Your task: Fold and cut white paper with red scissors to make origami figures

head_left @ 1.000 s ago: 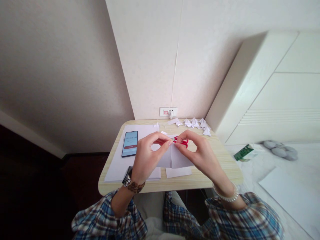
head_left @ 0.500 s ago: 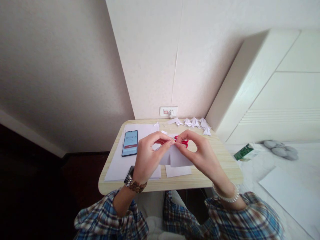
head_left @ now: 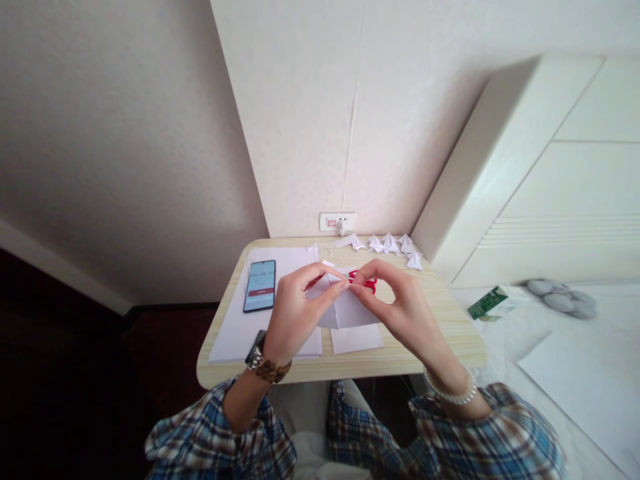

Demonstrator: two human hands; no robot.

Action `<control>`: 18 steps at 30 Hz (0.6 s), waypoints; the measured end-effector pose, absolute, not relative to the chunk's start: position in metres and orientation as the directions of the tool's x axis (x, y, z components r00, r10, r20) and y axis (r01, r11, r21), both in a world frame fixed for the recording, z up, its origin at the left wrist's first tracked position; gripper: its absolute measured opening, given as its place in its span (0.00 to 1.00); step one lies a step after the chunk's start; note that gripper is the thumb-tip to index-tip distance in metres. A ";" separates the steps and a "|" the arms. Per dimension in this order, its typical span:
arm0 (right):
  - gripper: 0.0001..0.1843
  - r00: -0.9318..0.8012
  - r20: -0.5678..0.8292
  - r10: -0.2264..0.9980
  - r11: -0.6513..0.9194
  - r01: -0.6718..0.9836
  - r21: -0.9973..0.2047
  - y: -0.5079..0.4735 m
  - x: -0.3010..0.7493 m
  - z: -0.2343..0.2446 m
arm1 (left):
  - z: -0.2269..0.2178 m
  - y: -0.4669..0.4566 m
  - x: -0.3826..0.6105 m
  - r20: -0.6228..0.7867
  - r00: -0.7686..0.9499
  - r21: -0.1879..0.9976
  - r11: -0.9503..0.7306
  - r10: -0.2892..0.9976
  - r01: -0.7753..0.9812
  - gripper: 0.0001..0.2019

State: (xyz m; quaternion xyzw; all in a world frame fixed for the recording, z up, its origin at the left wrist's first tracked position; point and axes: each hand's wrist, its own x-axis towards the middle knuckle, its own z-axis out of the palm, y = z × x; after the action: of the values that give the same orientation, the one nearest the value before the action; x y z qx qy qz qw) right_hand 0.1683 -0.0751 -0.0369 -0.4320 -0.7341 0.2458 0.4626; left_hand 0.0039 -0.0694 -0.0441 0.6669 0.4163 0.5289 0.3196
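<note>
Between my two hands hangs a creased piece of white paper, held above the small wooden table. My left hand pinches its upper edge near the middle with thumb and fingers. Right beside that, my right hand pinches the same edge, the fingertips of both hands almost touching. Red-handled scissors lie on the table behind the paper, partly covered by my right hand. Under the held paper, a flat white paper piece rests on the table.
A phone showing a timer lies on a stack of white sheets at the left. Several folded paper shapes line the back right edge, below a wall socket. A green-white carton and grey cushioned object are at the right.
The held paper has tilted, its lower edge rising slightly and its crease now bending outward. Both hands keep their pinch in nearly the same place.
</note>
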 end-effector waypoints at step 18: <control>0.05 -0.215 0.452 0.866 0.498 0.465 -0.732 -0.074 0.183 -0.045 | -0.046 -0.070 -0.004 0.491 -0.083 0.849 -0.455 0.867 0.268 0.03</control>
State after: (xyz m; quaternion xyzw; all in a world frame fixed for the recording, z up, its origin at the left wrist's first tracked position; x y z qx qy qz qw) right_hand 0.1833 -0.0743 -0.0448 -0.4461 -0.7455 0.2278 0.4396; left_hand -0.0037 -0.0703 -0.0457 0.6260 0.4536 0.5793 0.2584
